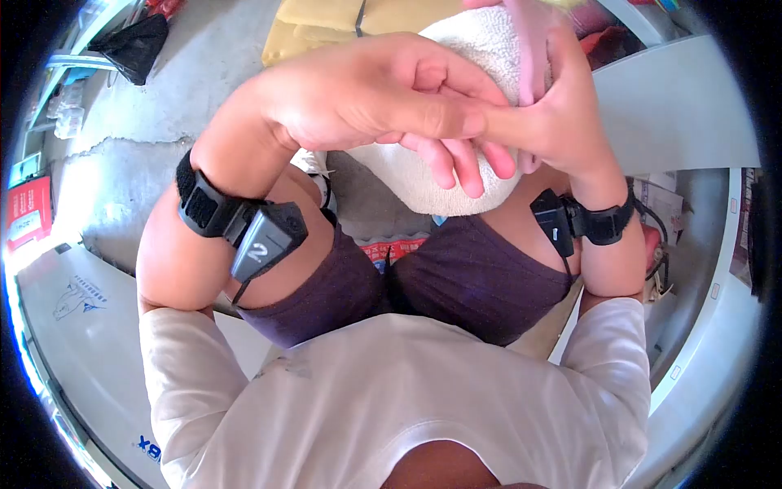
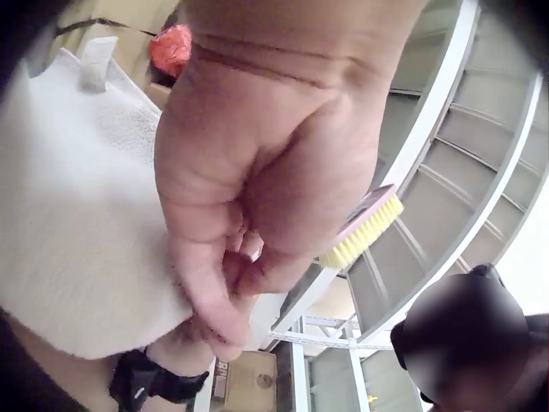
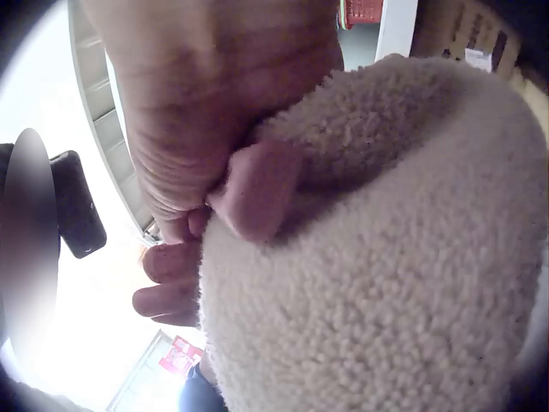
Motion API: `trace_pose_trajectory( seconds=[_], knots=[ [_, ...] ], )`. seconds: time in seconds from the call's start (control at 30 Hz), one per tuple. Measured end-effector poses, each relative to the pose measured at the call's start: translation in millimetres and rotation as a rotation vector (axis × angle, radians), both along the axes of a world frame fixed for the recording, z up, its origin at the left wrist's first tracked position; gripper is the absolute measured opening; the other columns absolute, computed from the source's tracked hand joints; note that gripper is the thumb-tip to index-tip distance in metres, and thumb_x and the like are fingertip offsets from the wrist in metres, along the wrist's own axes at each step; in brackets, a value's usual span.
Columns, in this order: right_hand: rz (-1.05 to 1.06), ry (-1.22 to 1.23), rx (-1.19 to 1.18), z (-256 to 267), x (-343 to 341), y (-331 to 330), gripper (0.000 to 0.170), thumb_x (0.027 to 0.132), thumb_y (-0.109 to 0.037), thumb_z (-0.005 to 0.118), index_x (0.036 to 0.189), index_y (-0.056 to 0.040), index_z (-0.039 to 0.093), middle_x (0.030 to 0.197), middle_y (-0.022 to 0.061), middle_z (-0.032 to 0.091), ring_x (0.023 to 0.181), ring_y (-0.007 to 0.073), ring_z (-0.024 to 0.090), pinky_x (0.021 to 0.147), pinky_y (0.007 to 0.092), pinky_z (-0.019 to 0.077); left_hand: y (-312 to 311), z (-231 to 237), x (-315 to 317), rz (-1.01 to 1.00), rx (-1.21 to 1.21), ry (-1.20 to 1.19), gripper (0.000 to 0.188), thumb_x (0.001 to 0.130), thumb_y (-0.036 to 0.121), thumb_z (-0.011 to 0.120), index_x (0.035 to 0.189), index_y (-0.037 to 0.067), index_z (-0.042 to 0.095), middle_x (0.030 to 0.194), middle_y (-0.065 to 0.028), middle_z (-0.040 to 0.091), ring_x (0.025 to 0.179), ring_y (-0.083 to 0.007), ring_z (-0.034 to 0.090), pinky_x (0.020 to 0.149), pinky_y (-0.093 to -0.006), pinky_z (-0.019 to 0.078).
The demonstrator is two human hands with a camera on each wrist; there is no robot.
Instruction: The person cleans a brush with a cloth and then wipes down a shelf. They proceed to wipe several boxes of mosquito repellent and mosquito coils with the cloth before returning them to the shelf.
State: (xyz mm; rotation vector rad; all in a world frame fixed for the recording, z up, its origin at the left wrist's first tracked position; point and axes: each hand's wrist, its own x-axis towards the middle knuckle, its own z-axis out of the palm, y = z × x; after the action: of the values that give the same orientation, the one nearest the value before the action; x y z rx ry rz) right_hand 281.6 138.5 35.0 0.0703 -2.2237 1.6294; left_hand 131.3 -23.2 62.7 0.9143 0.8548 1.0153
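Note:
A white fluffy cloth piece hangs above the lap, its pile filling much of the right wrist view. My right hand grips a scrubbing brush with a pink back and handle against this cloth. Yellow bristles of the brush stick out beyond my left hand in the left wrist view. My left hand lies in front of the cloth, its fingers loosely bent downward. In the head view its thumb overlaps the right thumb. The palm of the right hand is hidden.
Below are the dark shorts on the person's legs, with a red printed packet between them. A yellow-brown package lies on the floor ahead. White panels stand on the right, and a black bag is at upper left.

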Motion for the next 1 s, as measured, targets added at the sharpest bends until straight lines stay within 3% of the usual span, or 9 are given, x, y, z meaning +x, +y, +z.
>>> trace_pose_trajectory(
  seconds=[0.07, 0.17, 0.33, 0.43, 0.53, 0.63, 0.83, 0.93, 1.0],
  knots=[
    [0.052, 0.023, -0.077, -3.1, -3.3, -0.1, 0.1, 0.07, -0.02, 0.091, 0.148, 0.0017, 0.033, 0.142, 0.0128, 0.047, 0.129, 0.0215, 0.048, 0.11, 0.0352, 0.0366, -0.1, 1.0, -0.5, 0.003, -0.05, 0.002, 0.042, 0.097, 0.022, 0.064, 0.127, -0.007, 0.057, 0.104, -0.016, 0.073, 0.08, -0.0179, 0.072, 0.065, -0.0249, 0.0565],
    [0.055, 0.084, 0.116, 0.3, -15.5, -6.2, 0.092, 0.074, -0.02, 0.088, 0.146, 0.001, 0.034, 0.139, 0.0121, 0.051, 0.124, 0.021, 0.053, 0.106, 0.0346, 0.0406, 0.7, -3.5, -0.5, 0.024, -0.112, 0.079, 0.038, 0.095, 0.023, 0.067, 0.118, -0.006, 0.062, 0.098, -0.0143, 0.073, 0.076, -0.0162, 0.071, 0.064, -0.0243, 0.0562],
    [0.011, -0.247, 0.224, 17.4, -7.9, -16.9, 0.068, 0.081, -0.022, 0.08, 0.134, -0.0033, 0.042, 0.109, 0.0137, 0.067, 0.098, 0.025, 0.068, 0.085, 0.0358, 0.0526, 4.3, -17.3, 10.1, 0.109, -0.212, 0.159, 0.03, 0.089, 0.028, 0.077, 0.097, -0.001, 0.071, 0.081, -0.0087, 0.07, 0.072, -0.0132, 0.068, 0.066, -0.0233, 0.0548],
    [-0.012, -0.356, 0.344, 15.4, -6.3, -15.0, 0.056, 0.083, -0.021, 0.077, 0.127, -0.0051, 0.046, 0.092, 0.0133, 0.069, 0.082, 0.0286, 0.071, 0.075, 0.0371, 0.0553, 4.2, -19.1, 15.8, 0.146, -0.11, 0.232, 0.034, 0.086, 0.036, 0.079, 0.09, 0.002, 0.072, 0.072, -0.0044, 0.066, 0.06, -0.0096, 0.06, 0.056, -0.0217, 0.0482],
    [-0.107, -0.121, 0.594, 5.7, -6.5, -19.9, 0.054, 0.079, -0.034, 0.073, 0.122, -0.0097, 0.051, 0.081, 0.0185, 0.07, 0.075, 0.0394, 0.069, 0.062, 0.0461, 0.0547, 5.3, -13.3, 20.3, 0.177, -0.179, 0.351, 0.045, 0.079, 0.047, 0.083, 0.085, 0.004, 0.071, 0.065, -0.0009, 0.059, 0.055, -0.0082, 0.055, 0.048, -0.0219, 0.0412],
    [-0.137, -0.079, 0.735, 6.5, -4.8, -32.1, 0.047, 0.08, -0.031, 0.071, 0.118, -0.0101, 0.052, 0.08, 0.0165, 0.069, 0.075, 0.0394, 0.069, 0.062, 0.0466, 0.0539, 6.5, -13.6, 21.1, 0.078, -0.259, 0.464, 0.059, 0.071, 0.06, 0.084, 0.082, 0.003, 0.07, 0.064, 0.0006, 0.055, 0.054, -0.0084, 0.051, 0.046, -0.022, 0.0376],
    [-0.208, -0.178, 0.766, 10.6, -2.3, -31.3, 0.04, 0.078, -0.027, 0.071, 0.111, -0.0116, 0.055, 0.078, 0.0152, 0.068, 0.075, 0.0384, 0.068, 0.061, 0.0469, 0.0529, 12.7, -28.2, 30.9, 0.182, -0.074, 0.565, 0.068, 0.07, 0.068, 0.081, 0.08, 0.002, 0.066, 0.065, 0.0002, 0.055, 0.05, -0.0078, 0.048, 0.044, -0.0229, 0.0369],
    [-0.184, -0.155, 0.716, 14.3, 0.7, -26.3, 0.041, 0.076, -0.026, 0.074, 0.11, -0.0123, 0.055, 0.077, 0.0139, 0.068, 0.075, 0.0383, 0.069, 0.062, 0.0471, 0.0523, 12.7, -23.2, 35.1, 0.263, -0.128, 0.41, 0.065, 0.073, 0.064, 0.081, 0.082, 0.003, 0.065, 0.066, -0.0002, 0.056, 0.05, -0.0072, 0.048, 0.045, -0.0219, 0.0364],
    [-0.087, -0.251, 0.584, 19.2, 3.3, -20.0, 0.048, 0.082, -0.023, 0.076, 0.119, -0.0068, 0.05, 0.089, 0.0128, 0.069, 0.082, 0.0296, 0.07, 0.072, 0.0392, 0.0546, 7.8, -13.0, 29.6, 0.181, -0.178, 0.294, 0.061, 0.077, 0.061, 0.08, 0.085, 0.002, 0.066, 0.068, -0.0007, 0.057, 0.055, -0.0085, 0.049, 0.049, -0.0235, 0.0386]
  ],
)
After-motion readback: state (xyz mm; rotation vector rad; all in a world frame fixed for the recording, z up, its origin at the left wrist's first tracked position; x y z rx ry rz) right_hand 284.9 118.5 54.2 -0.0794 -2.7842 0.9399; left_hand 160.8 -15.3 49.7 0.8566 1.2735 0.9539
